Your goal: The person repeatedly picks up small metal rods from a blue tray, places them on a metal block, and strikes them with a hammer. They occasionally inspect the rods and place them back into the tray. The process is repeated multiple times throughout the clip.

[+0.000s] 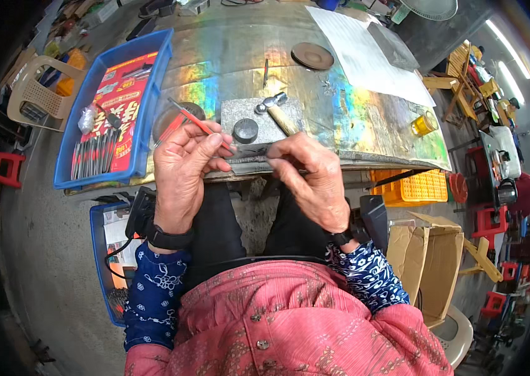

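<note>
My left hand (181, 169) is closed on a slim red tool (197, 121) with a pointed grey metal end, held between thumb and fingers. A second red strip lies beside it; whether it is part of the same tool, I cannot tell. My right hand (310, 178) is pinched at the table's front edge, and anything in its fingertips is too small to make out. Between and beyond the hands is a grey slab (232, 110) bearing a black round block (245, 130) and a hammer (282, 117), its wooden handle toward my right hand.
On the left, a blue tray (166, 57) holds a row of slim red-and-grey tools (94, 153) on red printed card. A dark disc (312, 56), white sheet (365, 59) and yellow jar (424, 124) lie on the table (215, 37). A cardboard box (425, 269) stands at right.
</note>
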`<state>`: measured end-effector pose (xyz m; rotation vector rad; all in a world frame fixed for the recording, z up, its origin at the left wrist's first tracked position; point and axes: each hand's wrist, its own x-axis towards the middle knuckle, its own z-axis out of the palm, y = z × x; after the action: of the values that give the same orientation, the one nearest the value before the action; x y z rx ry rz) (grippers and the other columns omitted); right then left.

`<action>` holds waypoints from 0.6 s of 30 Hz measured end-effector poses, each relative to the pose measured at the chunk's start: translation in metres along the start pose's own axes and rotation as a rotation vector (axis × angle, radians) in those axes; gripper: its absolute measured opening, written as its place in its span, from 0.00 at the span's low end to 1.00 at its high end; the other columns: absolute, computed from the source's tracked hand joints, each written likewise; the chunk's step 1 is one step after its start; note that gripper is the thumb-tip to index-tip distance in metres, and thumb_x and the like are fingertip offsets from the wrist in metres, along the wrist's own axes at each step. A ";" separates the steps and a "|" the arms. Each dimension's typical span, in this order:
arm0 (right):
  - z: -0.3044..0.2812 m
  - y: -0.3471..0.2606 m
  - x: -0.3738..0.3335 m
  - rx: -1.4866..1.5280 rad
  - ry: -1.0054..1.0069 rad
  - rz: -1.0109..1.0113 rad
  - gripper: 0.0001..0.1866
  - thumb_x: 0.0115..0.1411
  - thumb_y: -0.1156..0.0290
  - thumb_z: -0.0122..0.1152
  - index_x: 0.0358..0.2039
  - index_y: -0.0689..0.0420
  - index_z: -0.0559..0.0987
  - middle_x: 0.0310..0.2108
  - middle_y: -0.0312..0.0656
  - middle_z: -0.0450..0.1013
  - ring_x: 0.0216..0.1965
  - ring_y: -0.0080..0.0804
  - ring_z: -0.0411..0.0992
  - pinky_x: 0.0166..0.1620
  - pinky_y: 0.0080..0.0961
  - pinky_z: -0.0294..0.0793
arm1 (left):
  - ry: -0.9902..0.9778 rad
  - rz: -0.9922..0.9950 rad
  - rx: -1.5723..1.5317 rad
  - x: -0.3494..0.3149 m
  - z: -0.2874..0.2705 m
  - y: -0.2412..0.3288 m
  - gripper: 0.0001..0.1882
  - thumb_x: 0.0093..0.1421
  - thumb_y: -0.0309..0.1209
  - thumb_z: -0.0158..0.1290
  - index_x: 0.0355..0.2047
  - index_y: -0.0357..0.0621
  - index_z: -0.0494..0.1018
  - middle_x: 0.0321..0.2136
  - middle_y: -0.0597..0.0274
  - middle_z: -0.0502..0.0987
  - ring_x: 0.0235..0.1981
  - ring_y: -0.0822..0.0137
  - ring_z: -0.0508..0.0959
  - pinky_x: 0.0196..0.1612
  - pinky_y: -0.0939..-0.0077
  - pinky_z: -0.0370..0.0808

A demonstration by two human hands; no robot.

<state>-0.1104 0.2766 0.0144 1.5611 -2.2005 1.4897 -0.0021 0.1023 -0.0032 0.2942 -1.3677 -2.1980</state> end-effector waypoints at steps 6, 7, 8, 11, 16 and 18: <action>0.016 -0.010 -0.002 0.148 0.032 -0.007 0.10 0.51 0.84 0.58 0.35 0.63 0.77 0.30 0.44 0.73 0.30 0.37 0.73 0.34 0.27 0.71 | -0.027 -0.070 -0.177 -0.008 0.005 -0.008 0.10 0.62 0.25 0.53 0.43 0.34 0.72 0.34 0.51 0.79 0.32 0.65 0.82 0.30 0.78 0.82; 0.017 -0.011 -0.002 0.177 0.025 0.013 0.10 0.51 0.85 0.58 0.36 0.63 0.77 0.30 0.44 0.72 0.30 0.36 0.73 0.34 0.26 0.72 | -0.026 -0.088 -0.184 -0.009 0.005 -0.008 0.10 0.63 0.25 0.53 0.43 0.34 0.72 0.35 0.51 0.79 0.32 0.65 0.82 0.30 0.78 0.82; 0.019 -0.012 -0.003 0.197 0.033 0.031 0.11 0.52 0.85 0.57 0.37 0.63 0.76 0.30 0.44 0.72 0.30 0.35 0.73 0.34 0.26 0.72 | -0.030 -0.104 -0.196 -0.010 0.005 -0.008 0.10 0.63 0.26 0.53 0.43 0.35 0.72 0.35 0.51 0.79 0.32 0.65 0.82 0.30 0.77 0.82; 0.023 -0.014 -0.005 0.267 0.056 0.093 0.10 0.53 0.85 0.56 0.38 0.64 0.75 0.30 0.42 0.71 0.30 0.29 0.73 0.33 0.22 0.73 | -0.039 -0.123 -0.230 -0.012 0.006 -0.009 0.10 0.63 0.27 0.53 0.43 0.35 0.71 0.35 0.50 0.79 0.32 0.64 0.82 0.30 0.76 0.82; 0.025 -0.015 -0.006 0.321 0.065 0.161 0.06 0.57 0.84 0.56 0.36 0.65 0.74 0.29 0.36 0.70 0.29 0.20 0.74 0.33 0.16 0.73 | -0.040 -0.126 -0.259 -0.014 0.007 -0.009 0.10 0.64 0.26 0.52 0.44 0.36 0.71 0.35 0.50 0.79 0.32 0.64 0.82 0.30 0.76 0.82; 0.026 -0.015 -0.006 0.344 0.063 0.175 0.06 0.57 0.84 0.57 0.36 0.65 0.74 0.30 0.37 0.70 0.29 0.20 0.74 0.32 0.16 0.73 | -0.042 -0.124 -0.266 -0.014 0.008 -0.008 0.09 0.64 0.25 0.50 0.45 0.37 0.70 0.35 0.50 0.79 0.32 0.64 0.82 0.30 0.76 0.83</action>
<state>-0.0847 0.2617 0.0078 1.4041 -2.1830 2.0311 0.0037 0.1188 -0.0080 0.2414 -1.0850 -2.4684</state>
